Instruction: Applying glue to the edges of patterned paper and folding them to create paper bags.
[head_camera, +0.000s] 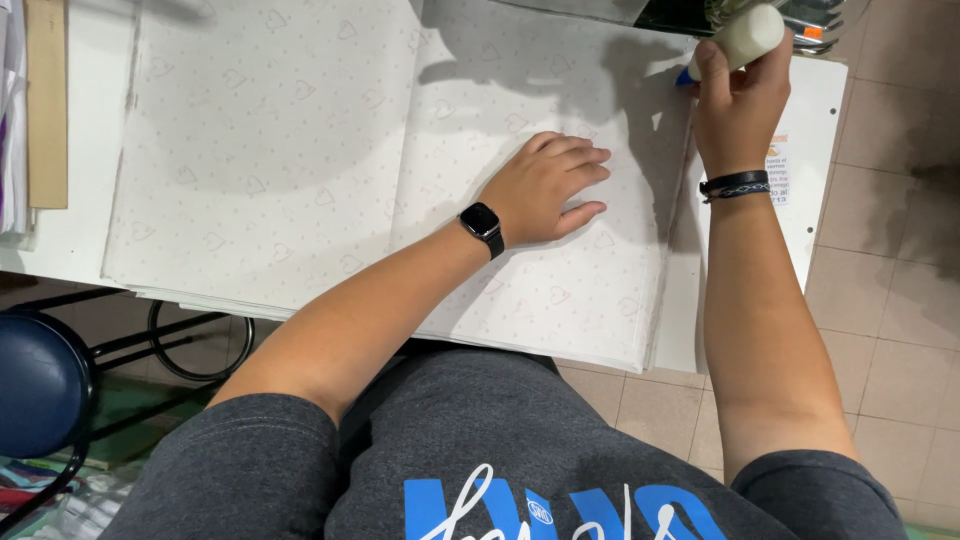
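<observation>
My left hand (548, 188) lies flat, fingers together, pressing on a stack of white paper sheets (300, 150) printed with small pink hearts. A black smartwatch sits on that wrist. My right hand (738, 95) is closed around a white glue bottle (745, 38) with a blue tip, held tip-down at the right edge of the paper stack. A dark braided bracelet is on the right wrist. The folded upper sheet under my left hand ends near the stack's right edge.
The paper rests on a white table (810, 190) whose right edge meets a tiled floor (890, 300). A wooden strip (45, 100) lies at the far left. A blue stool (40, 380) stands lower left, with cables beneath the table.
</observation>
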